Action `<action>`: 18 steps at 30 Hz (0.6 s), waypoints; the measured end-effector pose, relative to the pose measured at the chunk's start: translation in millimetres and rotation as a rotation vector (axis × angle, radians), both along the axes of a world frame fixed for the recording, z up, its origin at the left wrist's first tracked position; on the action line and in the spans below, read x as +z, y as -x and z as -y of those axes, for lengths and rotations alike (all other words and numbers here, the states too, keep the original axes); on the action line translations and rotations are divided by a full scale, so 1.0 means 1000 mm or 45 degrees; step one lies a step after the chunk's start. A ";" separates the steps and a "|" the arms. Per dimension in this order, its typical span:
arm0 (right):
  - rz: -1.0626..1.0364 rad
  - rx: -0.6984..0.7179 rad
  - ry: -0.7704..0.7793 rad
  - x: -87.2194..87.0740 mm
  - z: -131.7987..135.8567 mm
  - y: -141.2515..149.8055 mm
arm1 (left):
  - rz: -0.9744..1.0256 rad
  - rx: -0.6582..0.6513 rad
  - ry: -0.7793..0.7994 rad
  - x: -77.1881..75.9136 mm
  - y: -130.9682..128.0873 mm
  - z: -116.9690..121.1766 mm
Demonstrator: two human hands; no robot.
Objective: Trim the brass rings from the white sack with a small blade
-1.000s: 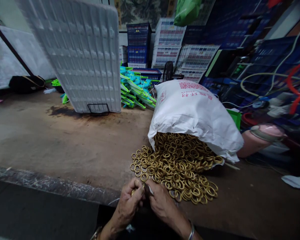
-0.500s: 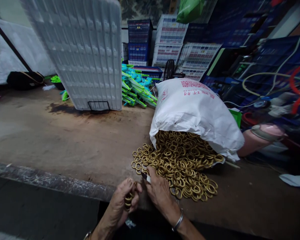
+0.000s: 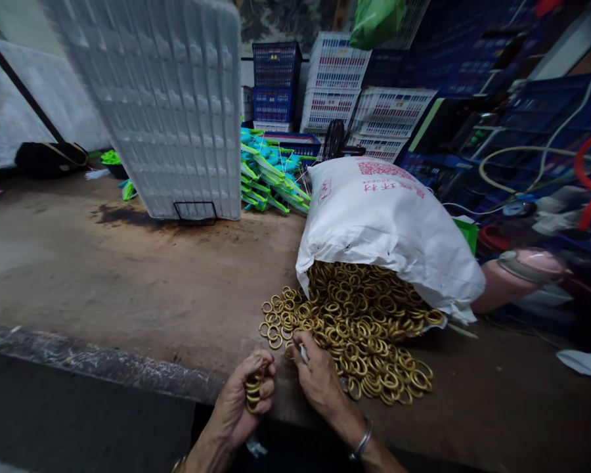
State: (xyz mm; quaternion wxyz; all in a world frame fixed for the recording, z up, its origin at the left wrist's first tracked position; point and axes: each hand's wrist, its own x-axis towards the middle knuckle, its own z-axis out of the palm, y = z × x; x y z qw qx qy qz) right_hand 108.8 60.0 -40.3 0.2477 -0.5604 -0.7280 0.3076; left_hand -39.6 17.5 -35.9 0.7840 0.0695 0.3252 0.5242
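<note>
My left hand (image 3: 239,397) is closed around several brass-coloured rings (image 3: 252,389), stacked against its curled fingers at the table's front edge. Just right of it, my right hand (image 3: 320,378) pinches a small white tool (image 3: 304,353), mostly hidden by the fingers; its dark pointed tip showed earlier, but its exact kind is unclear. The right hand lies at the near left side of a heap of loose brass-coloured rings (image 3: 367,355). These rings spill onto the table from the mouth of a white woven sack (image 3: 374,217) lying on its side, with red print.
A ribbed translucent plastic panel (image 3: 177,118) stands upright on the brown table (image 3: 103,282), held by a black wire stand (image 3: 196,211). Behind it are green and blue plastic pieces (image 3: 270,171) and stacked crates (image 3: 332,79). A pink bottle (image 3: 519,276) lies right of the sack.
My right hand has shifted slightly right and down, and the tool's dark tip no longer shows plainly. My left hand still grips its rings. The whole view has shifted slightly.
</note>
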 end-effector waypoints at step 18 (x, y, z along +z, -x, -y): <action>-0.586 -0.005 0.334 0.007 0.011 -0.004 | -1.056 -0.054 -0.357 0.004 -0.029 -0.004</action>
